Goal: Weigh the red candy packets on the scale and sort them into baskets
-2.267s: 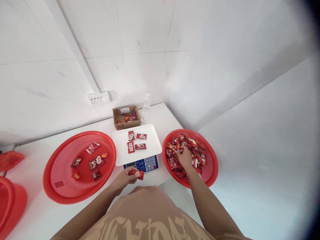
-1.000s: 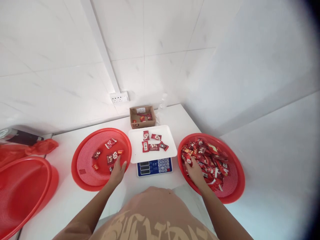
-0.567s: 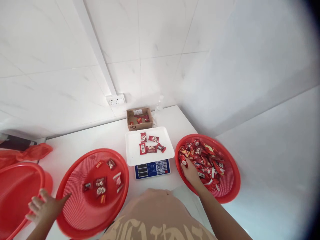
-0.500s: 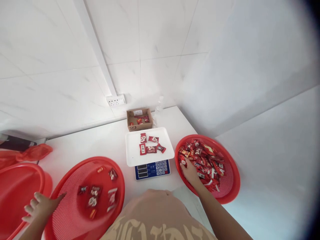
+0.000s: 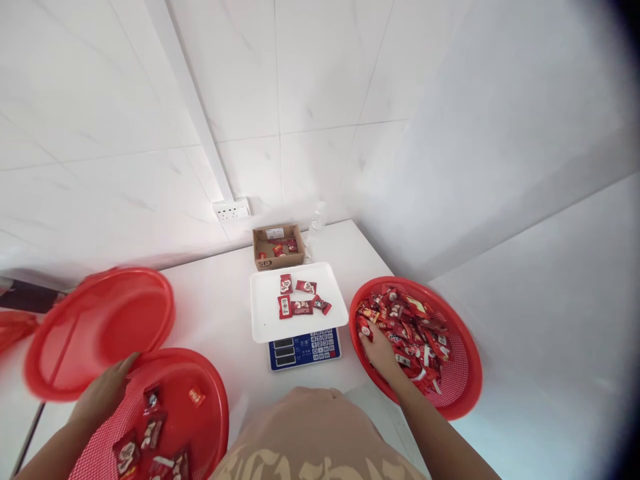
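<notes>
My left hand is closed over the back left rim of a red plastic basket, its fingertips partly hidden. Several wrapped candies lie loose in that basket. On the right, my right hand reaches over the near rim of a second red basket, which holds a heap of red wrapped candies. Its fingers pinch at a red-wrapped candy at the heap's left edge. Between the baskets, several candies rest on the white tray of a blue digital scale.
A third red basin stands tilted at the left, blurred. Behind the scale are a small cardboard box with candies inside and a clear plastic bottle. A wall socket and wall bound the white table.
My left hand has gone from spread fingers to a closed hold on the rim. The left basket came nearer and its candies shifted; the third basin swung back and right. My right hand stayed put.
</notes>
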The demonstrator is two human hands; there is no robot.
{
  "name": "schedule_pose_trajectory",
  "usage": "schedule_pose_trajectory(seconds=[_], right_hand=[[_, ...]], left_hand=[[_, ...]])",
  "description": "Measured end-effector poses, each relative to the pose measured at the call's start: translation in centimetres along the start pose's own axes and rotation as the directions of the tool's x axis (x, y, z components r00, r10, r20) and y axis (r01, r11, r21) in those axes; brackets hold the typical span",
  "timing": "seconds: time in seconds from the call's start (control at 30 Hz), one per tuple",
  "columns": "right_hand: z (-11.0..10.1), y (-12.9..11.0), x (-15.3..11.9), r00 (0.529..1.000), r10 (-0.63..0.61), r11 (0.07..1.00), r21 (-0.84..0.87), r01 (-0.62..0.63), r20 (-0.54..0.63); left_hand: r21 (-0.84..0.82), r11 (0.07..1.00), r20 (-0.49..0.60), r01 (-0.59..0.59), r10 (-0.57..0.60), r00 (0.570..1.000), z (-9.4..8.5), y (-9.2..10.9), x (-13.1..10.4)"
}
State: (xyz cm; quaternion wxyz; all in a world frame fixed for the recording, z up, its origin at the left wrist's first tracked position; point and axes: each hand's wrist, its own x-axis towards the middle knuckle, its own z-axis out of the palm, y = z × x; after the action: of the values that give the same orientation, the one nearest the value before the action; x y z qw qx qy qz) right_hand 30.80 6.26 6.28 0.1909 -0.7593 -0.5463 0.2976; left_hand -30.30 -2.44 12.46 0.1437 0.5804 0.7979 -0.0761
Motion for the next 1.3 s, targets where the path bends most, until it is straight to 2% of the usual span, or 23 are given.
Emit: schedule_pose_trajectory(seconds=[0.2,0.37,0.47,0.6,0.67,0.73,0.8,0.9,1.0,1.1,1.2,1.27,1.3], right_hand=[[0.0,-0.2,0.2,1.0,0.01,1.0,0.012,-0.01,0.005],[0.3,0.3,0.1,1.0,-0.002,0.999,0.032,0.003,-0.021],[0.3,0.4,0.1,1.0,0.006,1.0,0.017,-0.005,-0.022],[0.3,0.3,0.0,1.0,0.002,1.0,0.024,-0.002,-0.028],[0.3,0.2,-0.1,0.999,0.023,0.999,0.03,-0.022,-0.031],[0.2,0.1,-0.1,0.999,0.035,0.999,0.031,-0.034,-0.03],[0.1,0.0,-0.2,0.999,0.023,0.999,0.026,-0.023,-0.022],[0.1,0.0,-0.3,1.0,0.004,1.0,0.021,-0.003,-0.028],[0.4,-0.1,-0.4,0.999,0.018,0.999,0.041,-0.016,-0.048],[0.6,-0.2,-0.6,0.998,0.03,0.998,0.06,-0.027,-0.051],[0.7,-0.3,-0.7,0.998,0.032,0.998,0.055,-0.029,-0.055],[0.7,-0.4,-0.8,0.999,0.023,0.998,0.06,-0.02,-0.048],[0.7,-0.4,-0.9,0.999,0.019,0.998,0.068,-0.016,-0.044]], left_hand=[[0.046,0.971,-0.024,-0.233,0.235,0.972,-0.3,2.4,1.9],[0.179,0.938,-0.04,-0.298,0.31,0.95,-1.6,3.4,3.7],[0.166,0.941,-0.058,-0.294,0.307,0.95,-2.5,5.0,4.6],[-0.038,0.953,-0.105,-0.301,0.296,0.95,-2.6,10.1,4.8],[-0.137,0.931,-0.047,-0.339,0.336,0.941,-1.8,13.1,4.6],[-0.183,0.898,0.013,-0.399,0.408,0.913,-0.6,15.8,4.5],[-0.197,0.881,0.02,-0.429,0.441,0.897,0.5,18.2,4.7],[-0.211,0.878,-0.098,-0.43,0.419,0.903,1.6,21.8,5.4],[-0.23,0.826,-0.185,-0.514,0.482,0.857,2.2,26.5,6.3],[-0.247,0.754,-0.158,-0.608,0.588,0.793,2.8,31.5,7.3],[-0.241,0.785,-0.109,-0.57,0.562,0.82,3.5,35.1,8.5],[-0.206,0.806,-0.077,-0.555,0.552,0.83,3.9,36.5,9.0],[-0.188,0.8,-0.066,-0.57,0.568,0.82,4.1,36.9,9.1]])
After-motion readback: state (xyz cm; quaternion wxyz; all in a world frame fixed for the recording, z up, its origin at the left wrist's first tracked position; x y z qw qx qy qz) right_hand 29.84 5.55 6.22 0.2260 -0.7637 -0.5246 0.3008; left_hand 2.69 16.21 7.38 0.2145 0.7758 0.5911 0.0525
